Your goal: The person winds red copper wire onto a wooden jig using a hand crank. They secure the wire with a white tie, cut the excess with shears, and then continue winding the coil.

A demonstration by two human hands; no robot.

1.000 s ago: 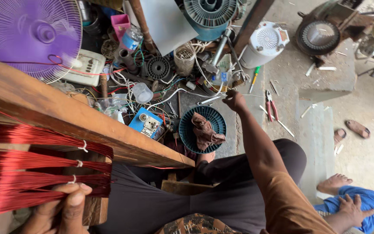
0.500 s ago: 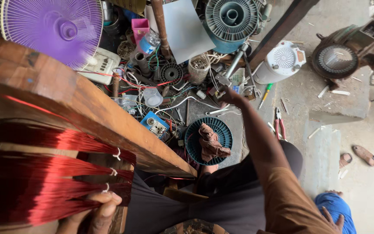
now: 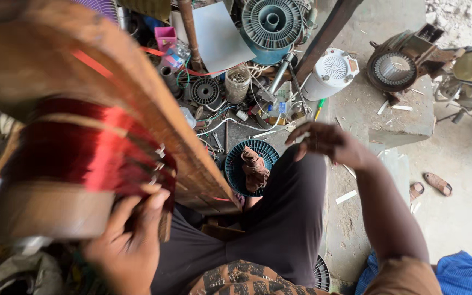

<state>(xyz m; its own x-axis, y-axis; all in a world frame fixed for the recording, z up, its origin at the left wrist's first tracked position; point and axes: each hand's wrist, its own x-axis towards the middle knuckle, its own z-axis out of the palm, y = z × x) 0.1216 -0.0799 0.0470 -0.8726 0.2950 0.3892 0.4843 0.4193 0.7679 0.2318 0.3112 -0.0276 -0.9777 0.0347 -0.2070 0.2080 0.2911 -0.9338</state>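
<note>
One coil of red wire (image 3: 83, 150) sits on one wooden frame (image 3: 154, 114); the left hand (image 3: 129, 240) lies just below it, fingers curled onto the strands. The right hand (image 3: 329, 143) hovers loosely open and empty, drawn back from the clutter it reached earlier. One blue fan grille (image 3: 236, 164) holds one rag (image 3: 255, 168).

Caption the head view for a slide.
Left hand grips red wire coil on wooden frame; right hand hovers over cluttered fan parts.
</note>
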